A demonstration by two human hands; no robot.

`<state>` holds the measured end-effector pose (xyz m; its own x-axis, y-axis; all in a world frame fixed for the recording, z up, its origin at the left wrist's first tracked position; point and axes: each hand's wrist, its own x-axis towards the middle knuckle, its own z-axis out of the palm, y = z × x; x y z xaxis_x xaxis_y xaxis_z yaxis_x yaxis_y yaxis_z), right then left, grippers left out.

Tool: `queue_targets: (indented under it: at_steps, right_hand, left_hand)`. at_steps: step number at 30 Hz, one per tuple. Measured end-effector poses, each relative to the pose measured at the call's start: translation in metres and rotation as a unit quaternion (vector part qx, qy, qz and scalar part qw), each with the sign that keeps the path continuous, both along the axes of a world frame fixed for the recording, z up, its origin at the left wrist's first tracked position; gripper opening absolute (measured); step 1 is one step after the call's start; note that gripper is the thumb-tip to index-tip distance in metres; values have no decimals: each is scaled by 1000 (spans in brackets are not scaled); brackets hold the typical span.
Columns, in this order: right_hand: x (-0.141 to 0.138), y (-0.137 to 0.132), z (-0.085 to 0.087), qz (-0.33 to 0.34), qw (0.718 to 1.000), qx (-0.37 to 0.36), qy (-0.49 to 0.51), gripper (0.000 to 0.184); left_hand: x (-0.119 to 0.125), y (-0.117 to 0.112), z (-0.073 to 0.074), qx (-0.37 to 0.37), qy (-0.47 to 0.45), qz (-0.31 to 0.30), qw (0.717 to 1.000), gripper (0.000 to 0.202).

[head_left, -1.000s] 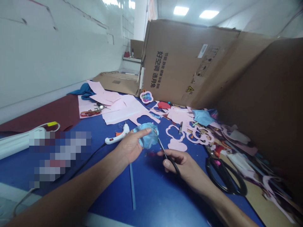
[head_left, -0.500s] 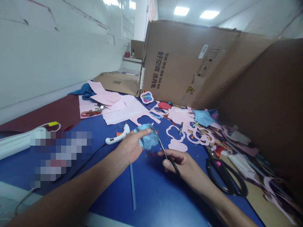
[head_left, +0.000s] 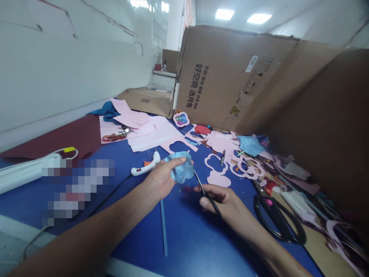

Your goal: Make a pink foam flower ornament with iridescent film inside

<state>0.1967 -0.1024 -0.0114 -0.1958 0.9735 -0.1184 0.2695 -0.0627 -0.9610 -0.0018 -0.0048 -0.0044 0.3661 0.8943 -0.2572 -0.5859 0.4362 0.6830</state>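
My left hand [head_left: 165, 175] pinches a rounded piece of light-blue fabric [head_left: 183, 169] between thumb and fingers, above the blue table. A pair of scissors [head_left: 199, 181] with dark handles is in my right hand [head_left: 217, 200]; the blades point up along the fabric's right edge. Whether they touch the fabric I cannot tell. Just left of my left hand lies a white hot glue gun [head_left: 145, 167] with a dark cord. Beneath my left hand a narrow blue strip [head_left: 164, 231] lies on the table. A pink cloud-shaped cutout [head_left: 219, 179] is beyond my right hand.
Large black-handled scissors [head_left: 278, 221] lie at the right beside a heap of scraps [head_left: 300, 188]. Pink sheets [head_left: 152, 132] spread across the back, before a big cardboard box [head_left: 221, 77]. A white power strip [head_left: 29, 173] lies at the left.
The whole view has shifted slightly, so everything sits a little further right. The scissor tips appear slightly lower along the fabric's right edge. Both hands keep their holds.
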Motion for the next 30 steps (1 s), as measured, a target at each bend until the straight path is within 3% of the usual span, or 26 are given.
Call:
queue_targets:
  at_steps: [14,30]
  right_hand:
    - [2,1,-5,-4,1000,3,-15,59]
    - [-2,1,1,-21,1000,-11,0,62]
  left_hand:
    - [2,-4,0,-6,3,10,1000,19]
    - [11,-13,1,-8,28,-4,1000,6]
